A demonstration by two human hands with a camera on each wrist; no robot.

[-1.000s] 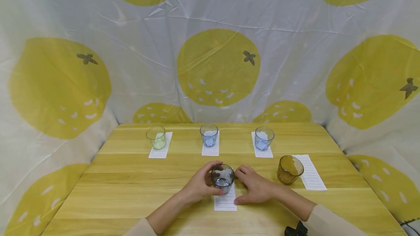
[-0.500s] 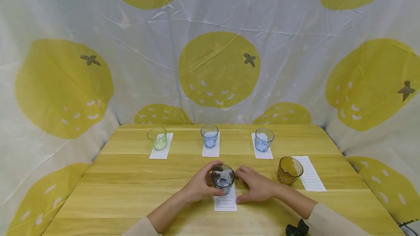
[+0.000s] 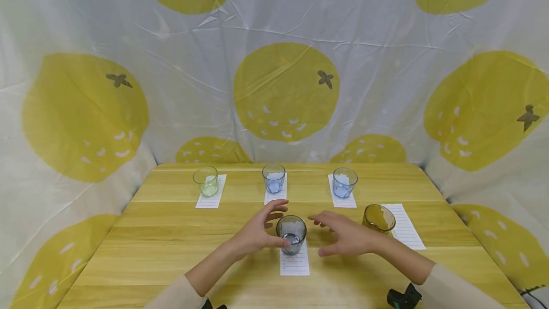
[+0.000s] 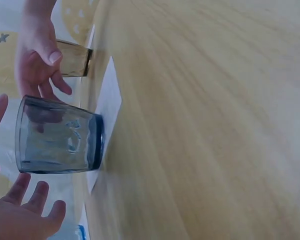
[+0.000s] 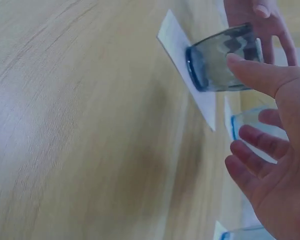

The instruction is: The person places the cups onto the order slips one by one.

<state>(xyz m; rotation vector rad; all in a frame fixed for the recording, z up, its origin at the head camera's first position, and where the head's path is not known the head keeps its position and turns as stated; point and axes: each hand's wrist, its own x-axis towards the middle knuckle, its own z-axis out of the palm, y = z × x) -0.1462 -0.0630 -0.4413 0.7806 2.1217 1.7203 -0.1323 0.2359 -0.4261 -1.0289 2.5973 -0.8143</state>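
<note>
A grey see-through glass (image 3: 291, 242) stands upright on a white lined paper slip (image 3: 295, 267) at the near middle of the table. To its left is my left hand (image 3: 255, 232), fingers spread and thumb in front of the glass; the left wrist view has a gap between glass and fingers. My right hand (image 3: 347, 233) hovers to the glass's right, fingers loosely extended, holding nothing. Behind the right wrist stands an amber glass (image 3: 379, 217), its lower part hidden, at the left edge of another lined slip (image 3: 407, 228).
Along the back of the wooden table (image 3: 171, 232) stand a green glass (image 3: 207, 182), a blue glass (image 3: 273, 179) and another blue glass (image 3: 344, 184), each on a paper slip. A lemon-patterned cloth (image 3: 377, 94) hangs around the table's back and sides.
My left hand has let go of the grey glass and opened its fingers. The right hand has lifted and drawn back to the right from the slip. The grey glass stays in place.
</note>
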